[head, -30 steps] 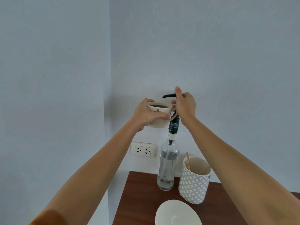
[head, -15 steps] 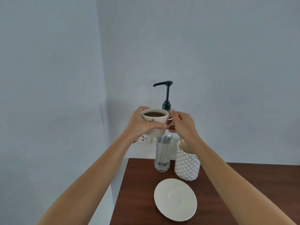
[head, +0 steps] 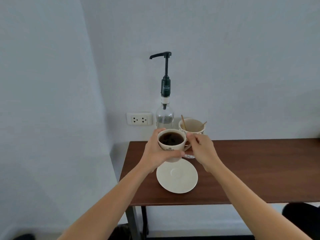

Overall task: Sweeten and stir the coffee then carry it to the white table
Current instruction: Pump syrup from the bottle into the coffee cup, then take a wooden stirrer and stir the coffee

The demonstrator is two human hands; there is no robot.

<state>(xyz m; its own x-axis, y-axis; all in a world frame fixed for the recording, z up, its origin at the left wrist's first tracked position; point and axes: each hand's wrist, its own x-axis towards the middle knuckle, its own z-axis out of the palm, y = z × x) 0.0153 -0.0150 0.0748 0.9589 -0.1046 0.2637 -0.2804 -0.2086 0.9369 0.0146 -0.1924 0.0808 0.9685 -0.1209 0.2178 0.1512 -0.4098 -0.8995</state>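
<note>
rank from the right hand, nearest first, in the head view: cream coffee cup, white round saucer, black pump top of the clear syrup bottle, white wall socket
From the right hand:
1. Cream coffee cup, touching, at its left.
2. White round saucer, just below on the table.
3. White wall socket, up left on the wall.
4. Black pump top, high above.

Two cups point(head: 171, 145) point(head: 192, 128), one saucer point(head: 177, 177), one bottle point(head: 164, 116)

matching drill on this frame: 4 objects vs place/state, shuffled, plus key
Objects:
1. cup
2. saucer
3. pump bottle
4. stir sticks

Place/state:
A. bare, on the brown table
B. standing in the patterned holder
C. held in the left hand, full of coffee
D. upright by the wall, next to the outlet

Pairs: 1-C, 2-A, 3-D, 4-B
</note>
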